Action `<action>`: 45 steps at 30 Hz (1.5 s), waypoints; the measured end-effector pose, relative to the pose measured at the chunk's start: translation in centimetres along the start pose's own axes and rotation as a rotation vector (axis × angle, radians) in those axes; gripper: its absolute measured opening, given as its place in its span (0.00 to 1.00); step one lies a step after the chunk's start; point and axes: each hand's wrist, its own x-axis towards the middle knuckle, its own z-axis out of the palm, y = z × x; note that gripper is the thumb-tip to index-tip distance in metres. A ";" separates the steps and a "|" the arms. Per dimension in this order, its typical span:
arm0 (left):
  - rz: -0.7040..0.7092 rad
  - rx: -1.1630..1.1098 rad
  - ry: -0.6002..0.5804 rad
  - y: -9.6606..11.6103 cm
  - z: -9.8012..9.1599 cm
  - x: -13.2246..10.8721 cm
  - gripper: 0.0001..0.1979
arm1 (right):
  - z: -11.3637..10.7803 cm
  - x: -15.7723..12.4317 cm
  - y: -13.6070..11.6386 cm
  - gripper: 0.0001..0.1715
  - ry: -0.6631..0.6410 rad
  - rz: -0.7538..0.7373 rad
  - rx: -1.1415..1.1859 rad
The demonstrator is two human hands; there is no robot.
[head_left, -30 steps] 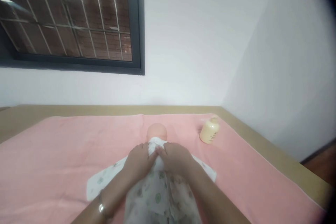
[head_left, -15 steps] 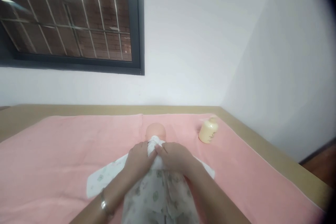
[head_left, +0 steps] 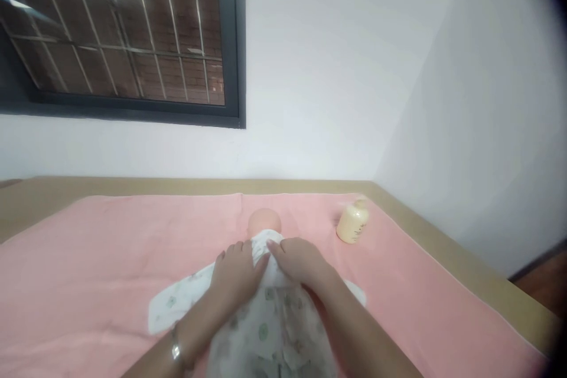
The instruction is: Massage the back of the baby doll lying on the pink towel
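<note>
A baby doll lies on a pink towel (head_left: 88, 260), its bald head (head_left: 264, 222) pointing away from me. Its body is covered by a white garment with small green prints (head_left: 270, 331), one sleeve (head_left: 172, 304) spread to the left. My left hand (head_left: 237, 274) rests on the garment's upper chest, fingers stretched forward and lying on the cloth. My right hand (head_left: 299, 263) lies beside it on the right, fingers pressed on the cloth near the collar. The fingertips of both hands meet just below the doll's neck. A bracelet sits on my left wrist.
A cream-yellow pump bottle (head_left: 352, 224) stands on the towel at the right of the doll's head. The towel covers a tan surface (head_left: 465, 271) set into a corner of white walls. A dark-framed barred window (head_left: 124, 35) is at upper left.
My fingers have flattened somewhat on the garment's collar and shifted slightly toward the doll's neck. The doll and bottle stay where they were.
</note>
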 end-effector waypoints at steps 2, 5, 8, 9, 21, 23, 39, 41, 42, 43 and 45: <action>-0.029 -0.056 -0.028 -0.4 -0.1 0.4 0.28 | -0.2 -0.9 -0.6 0.43 0.029 -0.052 -0.080; -0.016 -0.040 -0.024 -0.3 -0.1 0.3 0.26 | -0.3 -1.6 -1.1 0.43 0.030 -0.085 -0.136; 0.033 0.070 0.022 0.4 0.0 -0.6 0.22 | -0.1 -1.3 -1.2 0.42 0.040 -0.047 -0.150; 0.035 0.110 0.041 0.7 0.1 -0.9 0.22 | 0.1 -1.0 -1.1 0.42 0.049 -0.030 -0.149; 0.015 0.074 0.112 0.4 0.9 -0.4 0.22 | 1.7 1.3 0.1 0.42 0.062 0.054 -0.048; 0.019 0.032 0.088 0.1 0.9 -0.1 0.22 | 1.7 1.5 0.2 0.42 0.048 0.076 -0.007; -0.023 -0.345 0.048 -2.8 2.4 2.0 0.21 | 3.8 3.0 0.6 0.39 0.126 0.198 0.062; -0.037 -0.359 0.048 -2.9 2.4 2.1 0.21 | 4.1 3.2 0.6 0.38 0.166 0.192 0.069; -0.040 -0.360 0.045 -3.0 2.4 2.1 0.21 | 4.2 3.2 0.7 0.38 0.187 0.191 0.075; -0.040 -0.358 0.040 -3.0 2.4 2.1 0.21 | 4.3 3.3 0.7 0.38 0.206 0.192 0.080; -0.043 -0.350 0.031 -3.0 2.3 2.1 0.21 | 4.5 3.4 0.8 0.36 0.235 0.196 0.086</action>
